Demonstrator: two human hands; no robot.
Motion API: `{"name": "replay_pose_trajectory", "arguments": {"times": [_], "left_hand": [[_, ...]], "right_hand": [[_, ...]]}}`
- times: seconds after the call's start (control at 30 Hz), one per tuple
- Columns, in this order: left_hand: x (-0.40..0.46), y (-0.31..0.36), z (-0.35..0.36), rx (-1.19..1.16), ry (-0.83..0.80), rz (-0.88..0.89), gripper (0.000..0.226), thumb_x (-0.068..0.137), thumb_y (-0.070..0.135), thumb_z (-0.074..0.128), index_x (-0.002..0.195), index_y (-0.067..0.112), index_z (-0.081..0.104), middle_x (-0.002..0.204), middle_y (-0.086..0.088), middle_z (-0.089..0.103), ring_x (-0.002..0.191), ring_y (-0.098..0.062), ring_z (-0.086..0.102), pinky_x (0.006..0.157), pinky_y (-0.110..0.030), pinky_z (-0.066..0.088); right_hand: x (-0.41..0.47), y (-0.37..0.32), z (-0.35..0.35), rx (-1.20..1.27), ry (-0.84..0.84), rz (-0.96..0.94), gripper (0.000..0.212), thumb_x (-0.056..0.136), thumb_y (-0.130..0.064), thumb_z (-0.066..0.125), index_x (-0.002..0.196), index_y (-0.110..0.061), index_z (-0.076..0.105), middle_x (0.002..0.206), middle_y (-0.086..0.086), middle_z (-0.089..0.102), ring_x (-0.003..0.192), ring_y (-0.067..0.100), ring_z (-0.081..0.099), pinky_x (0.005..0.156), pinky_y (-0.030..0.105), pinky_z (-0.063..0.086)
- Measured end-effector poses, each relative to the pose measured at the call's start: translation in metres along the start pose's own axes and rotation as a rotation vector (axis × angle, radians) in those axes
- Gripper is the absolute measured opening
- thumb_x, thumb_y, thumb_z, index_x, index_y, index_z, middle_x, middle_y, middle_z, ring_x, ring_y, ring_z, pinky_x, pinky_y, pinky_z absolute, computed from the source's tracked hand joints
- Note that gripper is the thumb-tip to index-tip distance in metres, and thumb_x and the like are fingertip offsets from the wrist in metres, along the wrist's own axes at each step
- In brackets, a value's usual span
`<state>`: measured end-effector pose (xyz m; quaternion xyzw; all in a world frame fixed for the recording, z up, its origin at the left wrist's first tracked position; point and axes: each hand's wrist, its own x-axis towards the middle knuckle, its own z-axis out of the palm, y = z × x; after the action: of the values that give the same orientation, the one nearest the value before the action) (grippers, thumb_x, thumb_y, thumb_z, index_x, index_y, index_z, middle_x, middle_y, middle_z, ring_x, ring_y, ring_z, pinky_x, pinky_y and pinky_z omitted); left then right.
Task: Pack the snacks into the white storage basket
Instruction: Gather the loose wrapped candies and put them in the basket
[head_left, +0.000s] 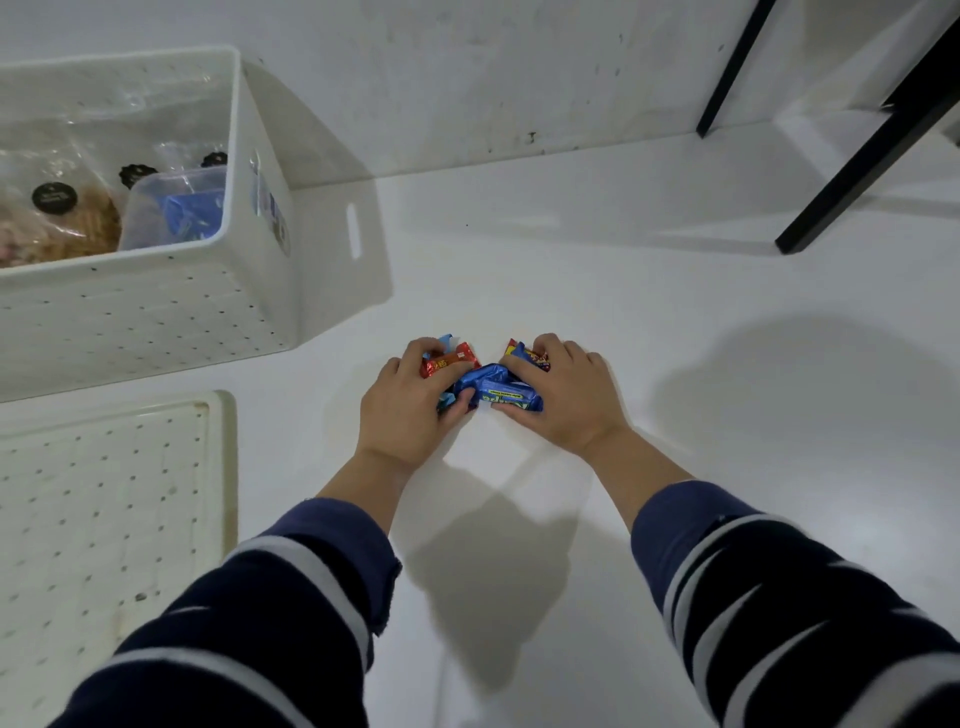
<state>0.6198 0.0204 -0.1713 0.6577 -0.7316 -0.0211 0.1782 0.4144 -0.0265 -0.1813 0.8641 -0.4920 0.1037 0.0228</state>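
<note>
On the white floor, right of the basket (156, 291): both hands curl around one heap of snacks (488, 387).
Left hand (405, 410) holds the red packs, right hand (558, 400) the blue. Wrappers look light, soft and slick, contents likely crushable; I judge the best hold is from the outer sides and underneath, squeezing gently. Basket already holds bags and a tub.

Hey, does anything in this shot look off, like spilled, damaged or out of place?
Nothing spilled or damaged. The white storage basket stands upright with bagged snacks inside, and its lid lies flat beside it. The left hand and right hand are gathering a bunch of snack packets on the floor; the wrappers look crumpled only from the grip.
</note>
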Motion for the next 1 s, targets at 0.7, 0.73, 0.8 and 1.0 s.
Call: {"name": "replay_pose_trajectory", "arguments": {"times": [0.7, 0.73, 0.8, 1.0], "left_hand": [[-0.008, 0.031, -0.012, -0.279, 0.16, -0.373, 0.026, 0.085, 0.029, 0.07, 0.111, 0.028, 0.071, 0.118, 0.003, 0.053, 0.092, -0.019, 0.062, 0.07, -0.026, 0.048], [-0.006, 0.034, -0.015, -0.293, 0.172, -0.387, 0.025, 0.085, 0.029, 0.07, 0.11, 0.028, 0.071, 0.118, 0.004, 0.052, 0.093, -0.018, 0.062, 0.071, -0.026, 0.049], [-0.001, 0.038, -0.026, -0.316, 0.195, -0.402, 0.025, 0.085, 0.029, 0.07, 0.11, 0.029, 0.071, 0.117, 0.006, 0.052, 0.093, -0.017, 0.062, 0.072, -0.028, 0.051], [0.015, 0.035, -0.086, -0.268, 0.324, -0.463, 0.023, 0.084, 0.031, 0.07, 0.108, 0.033, 0.072, 0.114, 0.008, 0.052, 0.087, -0.015, 0.062, 0.066, -0.03, 0.053]], "right_hand": [[-0.025, 0.018, -0.017, 0.152, 0.056, 0.117, 0.04, 0.083, -0.048, 0.066, 0.12, -0.032, 0.064, 0.09, -0.001, 0.061, 0.074, 0.021, 0.063, 0.053, 0.027, 0.048], [-0.023, 0.018, -0.022, 0.164, 0.037, 0.126, 0.041, 0.084, -0.049, 0.064, 0.121, -0.032, 0.063, 0.092, -0.001, 0.061, 0.075, 0.022, 0.063, 0.054, 0.028, 0.048], [-0.017, 0.019, -0.033, 0.207, -0.008, 0.145, 0.042, 0.086, -0.05, 0.061, 0.125, -0.034, 0.06, 0.097, 0.0, 0.06, 0.08, 0.022, 0.062, 0.059, 0.03, 0.05], [0.029, 0.015, -0.087, 0.358, -0.084, 0.137, 0.045, 0.088, -0.055, 0.054, 0.13, -0.042, 0.052, 0.106, -0.008, 0.055, 0.091, 0.016, 0.061, 0.073, 0.03, 0.052]]}}
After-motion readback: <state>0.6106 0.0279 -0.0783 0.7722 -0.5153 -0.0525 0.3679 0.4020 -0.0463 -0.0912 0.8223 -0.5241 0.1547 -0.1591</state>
